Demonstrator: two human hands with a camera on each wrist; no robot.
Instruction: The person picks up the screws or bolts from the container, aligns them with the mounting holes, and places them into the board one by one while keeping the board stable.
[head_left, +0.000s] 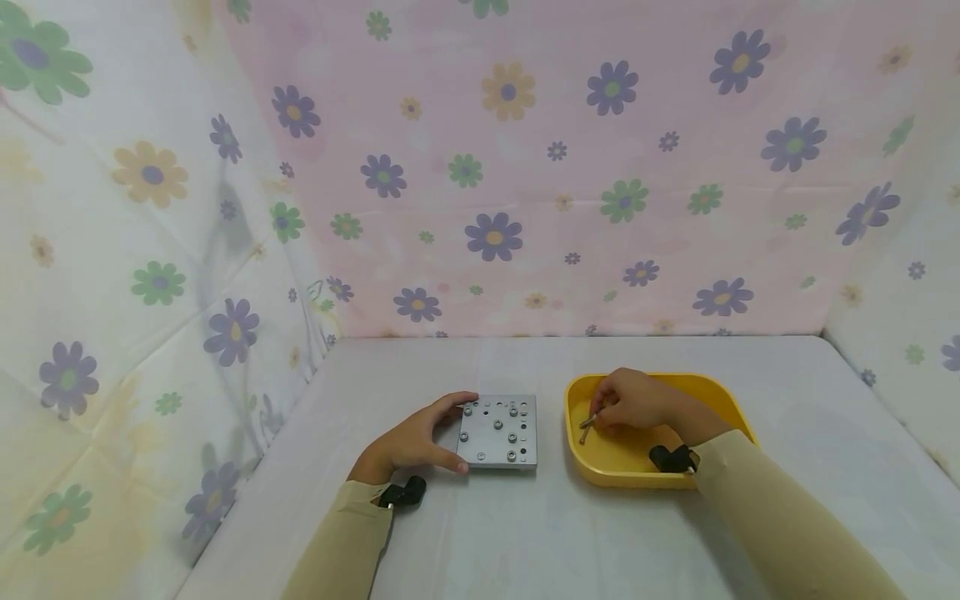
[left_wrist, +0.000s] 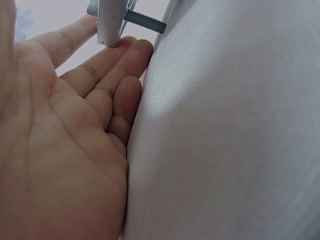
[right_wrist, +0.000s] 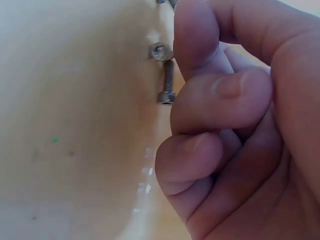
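A square silver metal plate (head_left: pixel 487 446) lies on the table, with several socket head screws (head_left: pixel 498 425) and small holes in its top. My left hand (head_left: pixel 416 437) holds its left side, thumb at the near corner and fingers at the far one. In the left wrist view, a threaded screw shank (left_wrist: pixel 145 21) sticks out beneath the plate (left_wrist: pixel 109 22). Inside the yellow tray (head_left: pixel 637 479), my right hand (head_left: pixel 633 400) pinches a socket head screw (head_left: pixel 588 422) between thumb and fingers. Loose screws (right_wrist: pixel 166 85) lie beside its curled fingers in the right wrist view.
The tray stands right of the plate on a white-covered table (head_left: pixel 480 542). Flower-printed cloth (head_left: pixel 570 167) hangs behind and on both sides. A black strap mount (head_left: pixel 402 492) sits on the left wrist, another (head_left: pixel 672 458) on the right.
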